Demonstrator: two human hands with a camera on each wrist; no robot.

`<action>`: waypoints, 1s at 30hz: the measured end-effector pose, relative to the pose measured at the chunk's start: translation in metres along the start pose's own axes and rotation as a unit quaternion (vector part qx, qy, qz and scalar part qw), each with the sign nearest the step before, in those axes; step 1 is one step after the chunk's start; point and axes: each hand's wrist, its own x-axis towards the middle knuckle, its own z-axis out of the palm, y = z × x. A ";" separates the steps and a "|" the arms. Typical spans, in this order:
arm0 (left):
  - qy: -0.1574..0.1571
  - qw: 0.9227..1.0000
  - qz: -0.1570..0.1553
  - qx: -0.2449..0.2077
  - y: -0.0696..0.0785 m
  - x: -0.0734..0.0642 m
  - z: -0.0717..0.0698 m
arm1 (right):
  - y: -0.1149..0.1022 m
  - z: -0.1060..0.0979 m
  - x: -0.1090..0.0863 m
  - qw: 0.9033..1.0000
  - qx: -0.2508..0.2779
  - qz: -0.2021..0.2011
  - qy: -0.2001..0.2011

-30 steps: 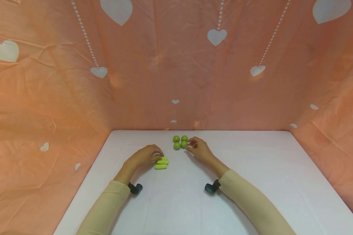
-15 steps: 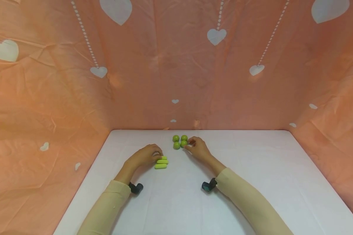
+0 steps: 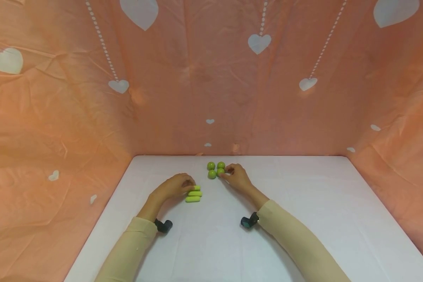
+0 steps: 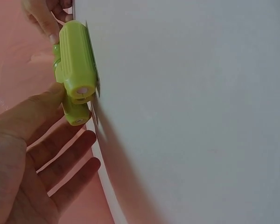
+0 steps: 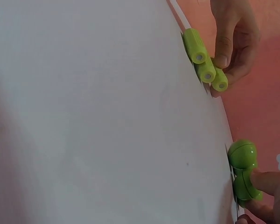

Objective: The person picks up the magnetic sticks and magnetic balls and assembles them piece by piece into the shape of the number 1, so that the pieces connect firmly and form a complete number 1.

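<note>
Three short lime-green ribbed rods, with small silvery discs in their ends, lie in a row near the table's middle. My left hand [image 3: 174, 185] pinches the farthest rod [image 3: 197, 188] by its left end, thumb on the near side. Closer to me are the middle rod [image 3: 195, 193] and the nearest rod [image 3: 192, 199], which largely hides the others in the left wrist view. Farther back, several glossy green balls [image 3: 212, 174] sit in a square cluster. My right hand [image 3: 240, 181] pinches the near-right ball [image 3: 220, 172]; in the right wrist view my thumb [image 5: 266, 181] lies against it.
A white-covered table [image 3: 211, 243] spreads under both arms. Orange sheeting with white hearts [image 3: 259, 44] rises behind it and along both sides. Each wrist carries a small dark camera [image 3: 163, 226].
My right hand has shifted slightly left, its thumb closing onto the near-right ball. The farthest rod has moved slightly away from the middle one with my left hand.
</note>
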 end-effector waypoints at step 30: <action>0.054 0.996 -0.033 -0.063 0.029 -0.007 0.000 | 0.003 -0.023 -0.014 0.997 0.075 0.004 -0.004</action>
